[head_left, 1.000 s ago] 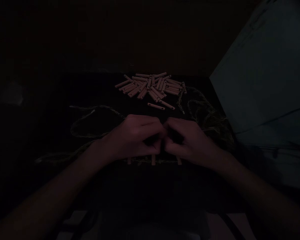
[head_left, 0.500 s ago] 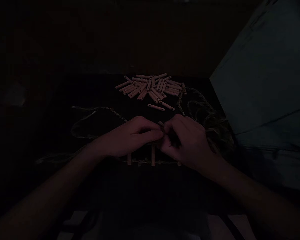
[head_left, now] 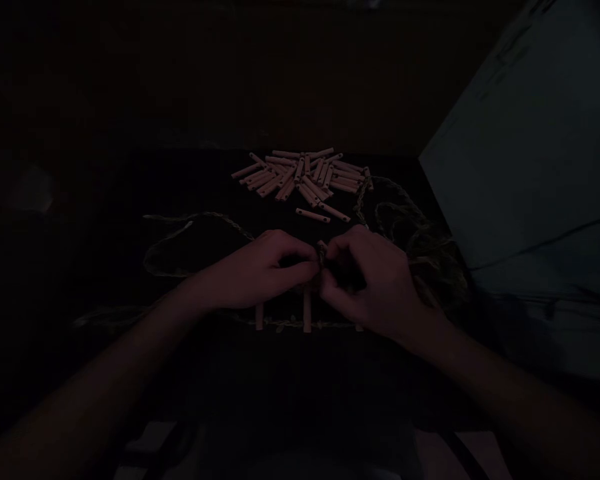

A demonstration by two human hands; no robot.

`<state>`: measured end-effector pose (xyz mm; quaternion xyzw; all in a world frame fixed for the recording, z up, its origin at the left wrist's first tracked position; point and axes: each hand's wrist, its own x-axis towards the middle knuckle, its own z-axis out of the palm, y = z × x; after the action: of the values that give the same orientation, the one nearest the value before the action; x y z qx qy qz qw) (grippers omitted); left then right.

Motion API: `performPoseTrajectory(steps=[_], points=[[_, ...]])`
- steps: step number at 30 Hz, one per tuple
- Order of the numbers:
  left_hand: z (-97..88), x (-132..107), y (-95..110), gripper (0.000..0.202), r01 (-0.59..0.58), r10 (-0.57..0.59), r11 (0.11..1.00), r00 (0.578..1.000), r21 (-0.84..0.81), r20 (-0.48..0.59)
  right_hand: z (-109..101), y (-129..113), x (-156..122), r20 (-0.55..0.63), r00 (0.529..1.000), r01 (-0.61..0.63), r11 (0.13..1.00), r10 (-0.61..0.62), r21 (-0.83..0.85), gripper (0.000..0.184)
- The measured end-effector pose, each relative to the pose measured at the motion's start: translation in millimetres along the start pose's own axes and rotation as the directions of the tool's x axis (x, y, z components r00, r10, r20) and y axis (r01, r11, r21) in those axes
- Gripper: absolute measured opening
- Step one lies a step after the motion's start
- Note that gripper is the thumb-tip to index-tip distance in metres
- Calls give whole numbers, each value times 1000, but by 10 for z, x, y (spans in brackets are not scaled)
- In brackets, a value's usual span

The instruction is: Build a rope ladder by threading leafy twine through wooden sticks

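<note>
**Twine pinched between two hands, in front of a pile of small wooden sticks**

The scene is very dim. A pile of sticks (head_left: 303,175) is seen on a dark counter (head_left: 220,193). The pieces are short, pale, straight and smooth-looking, and they lie crisscrossed. Two loose sticks (head_left: 313,215) lie just nearer than the pile.

Nearer again, straight in front of the pile, the left hand (head_left: 260,273) and the right hand (head_left: 375,280) are brought together. The fingers (head_left: 300,269) of both hands are closed in a pinch on a short end of twine (head_left: 321,252), which looks rough, braided and fibrous.

Beneath the hands, on the side away from the pile, a row of three sticks (head_left: 307,315) is seen. They lie parallel and are joined by a strand across their near ends. Slack twine is looped to the left of the pile, and more is heaped in a tangle to its right. Beyond the tangle a pale flat panel (head_left: 530,167) is seen.

The step in hand is judged to be the knotting or threading of twine at the far end of the row. Fine fingertip work and even tension would be called for next. The coarse twine is likely to hold, but the light sticks could easily be pulled askew.
</note>
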<state>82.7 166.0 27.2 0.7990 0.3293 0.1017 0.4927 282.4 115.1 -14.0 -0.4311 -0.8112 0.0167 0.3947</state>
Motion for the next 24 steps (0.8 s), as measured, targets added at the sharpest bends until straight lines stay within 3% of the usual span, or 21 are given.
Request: performPoseTrajectory(steps=[18,24], points=[[3,20,-45,29,-73,81,987,995,145,-52,-51,8,14,-12,984,172,964,-178,-204,3],[-8,8,-44,28,-70,76,989,996,129,-46,-49,-16,-16,-14,984,170,958,-178,-233,3]])
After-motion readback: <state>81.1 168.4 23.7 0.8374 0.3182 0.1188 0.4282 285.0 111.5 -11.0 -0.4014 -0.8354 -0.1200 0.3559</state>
